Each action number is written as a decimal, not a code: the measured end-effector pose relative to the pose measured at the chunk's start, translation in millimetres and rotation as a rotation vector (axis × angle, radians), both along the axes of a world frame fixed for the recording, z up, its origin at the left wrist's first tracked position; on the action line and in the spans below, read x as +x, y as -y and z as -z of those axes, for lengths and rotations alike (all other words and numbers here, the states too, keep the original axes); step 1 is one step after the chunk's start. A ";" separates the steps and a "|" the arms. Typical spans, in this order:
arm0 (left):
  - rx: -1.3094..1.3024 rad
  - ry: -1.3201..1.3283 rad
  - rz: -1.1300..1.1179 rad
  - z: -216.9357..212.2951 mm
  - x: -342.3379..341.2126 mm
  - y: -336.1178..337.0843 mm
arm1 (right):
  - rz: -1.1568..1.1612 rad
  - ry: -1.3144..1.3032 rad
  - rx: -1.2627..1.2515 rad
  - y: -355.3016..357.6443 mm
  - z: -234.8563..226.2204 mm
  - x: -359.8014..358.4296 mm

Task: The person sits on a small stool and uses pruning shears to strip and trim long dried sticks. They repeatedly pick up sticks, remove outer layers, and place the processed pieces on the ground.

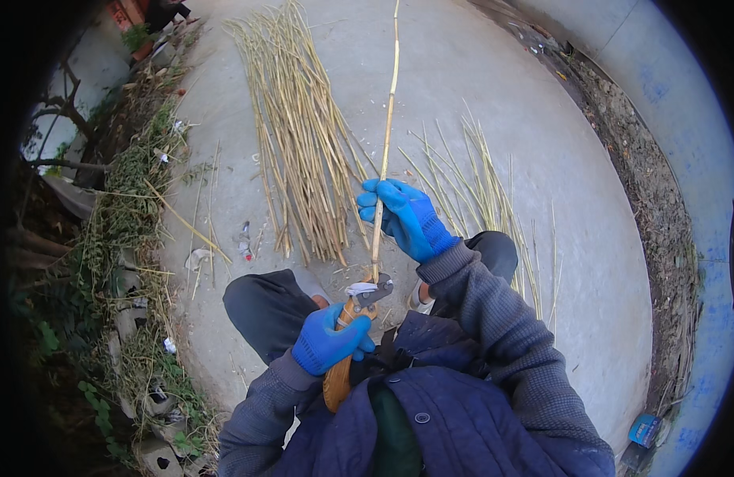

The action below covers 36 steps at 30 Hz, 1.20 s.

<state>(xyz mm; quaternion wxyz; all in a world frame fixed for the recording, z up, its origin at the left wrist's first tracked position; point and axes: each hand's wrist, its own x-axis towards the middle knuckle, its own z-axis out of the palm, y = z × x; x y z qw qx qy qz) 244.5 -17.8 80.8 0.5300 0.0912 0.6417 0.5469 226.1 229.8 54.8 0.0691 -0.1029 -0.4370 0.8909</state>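
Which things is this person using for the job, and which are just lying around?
Belongs to the job, it seems:
- pruning shears in the left hand
- long stalk in the right hand
- big stalk pile
- smaller stalk pile

Probably just lying about:
- blue tub
- white scrap
- weeds along the left edge

Metal shear blades (374, 295), woody stalk (387, 135), matt concrete ground (589, 238), knit sleeves (495, 306)
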 end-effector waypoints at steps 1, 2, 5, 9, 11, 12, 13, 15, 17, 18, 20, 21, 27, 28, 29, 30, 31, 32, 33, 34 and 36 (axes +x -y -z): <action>0.002 -0.009 -0.008 0.6 0.9 1.1 | 0.014 0.012 0.019 0.0 0.0 -0.2; 0.000 -0.010 -0.022 1.2 1.8 2.5 | 0.026 0.007 0.011 0.1 0.6 -0.5; -0.049 -0.062 0.007 1.5 3.5 6.4 | 0.046 -0.025 0.008 -1.7 3.5 -2.6; -0.026 -0.049 -0.001 0.9 4.9 7.9 | 0.040 -0.058 0.035 -1.7 5.8 -2.4; -0.013 -0.037 -0.010 0.7 4.4 7.3 | 0.019 -0.057 0.043 1.1 4.9 0.3; -0.010 -0.039 -0.001 0.6 4.1 6.7 | 0.006 -0.046 0.046 3.2 4.1 2.6; -0.016 -0.039 -0.002 0.4 2.9 6.6 | -0.004 -0.045 0.049 5.4 3.5 4.6; -0.019 -0.046 -0.001 -0.1 0.7 6.6 | -0.081 -0.031 0.018 11.2 3.4 10.4; -0.006 -0.041 -0.002 -1.1 -3.4 8.7 | -0.126 -0.022 0.003 17.2 6.1 18.0; -0.019 -0.055 0.031 -1.9 -5.8 10.7 | -0.134 -0.016 0.004 19.9 8.4 22.0; -0.038 -0.048 0.072 -2.5 -6.8 15.1 | -0.176 0.034 0.040 24.2 14.3 33.4; -0.030 -0.036 0.112 -2.1 -5.1 17.2 | -0.158 0.080 0.064 27.3 17.3 41.6; -0.028 -0.072 0.160 11.9 17.9 21.3 | -0.277 0.118 0.057 17.3 2.6 64.6; -0.024 -0.109 0.178 14.2 20.1 21.7 | -0.230 0.065 -0.014 11.5 -3.8 52.5; -0.028 -0.138 0.190 15.3 21.4 22.2 | -0.134 0.042 -0.145 0.6 -11.0 35.0; -0.020 -0.203 0.220 15.8 24.1 21.3 | -0.017 0.043 -0.204 -13.7 -20.5 13.1; -0.013 -0.269 0.236 15.4 24.8 19.8 | 0.100 0.064 -0.189 -24.3 -29.0 -6.1; -0.033 -0.303 0.253 14.4 23.9 18.4 | 0.166 0.013 -0.108 -28.3 -35.8 -20.1; -0.008 -0.300 0.231 12.9 22.7 15.9 | 0.152 -0.037 -0.105 -23.9 -36.1 -23.2; -0.011 -0.258 0.210 10.7 20.7 14.1 | 0.193 -0.025 -0.095 -13.4 -33.4 -24.3; 0.008 -0.175 0.099 8.3 9.9 5.6 | 0.173 0.146 -0.050 17.4 -21.2 -14.1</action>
